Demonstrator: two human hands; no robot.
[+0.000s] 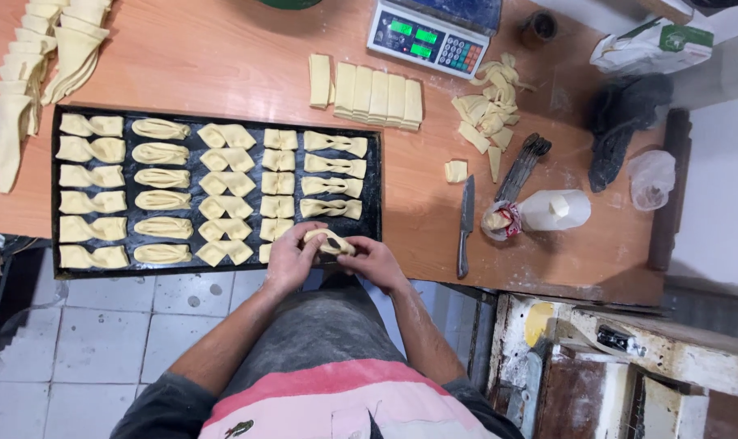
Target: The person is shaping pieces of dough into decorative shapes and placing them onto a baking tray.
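Both of my hands hold one piece of pale pastry dough [328,241] with a dark filling, just above the near right corner of a black baking tray [375,195]. My left hand [289,260] grips its left end and my right hand [372,262] its right end. The tray carries several rows of shaped dough pieces [223,183]: folded ones on the left, twisted ovals, bow shapes and small squares further right.
The tray rests on an orange wooden table [223,57]. Cut dough strips [377,96] and scraps [487,114] lie behind it, stacked dough [28,81] at far left. A scale [426,36], knife [465,223], white bottle [554,210] and dark cloth [621,122] stand at right.
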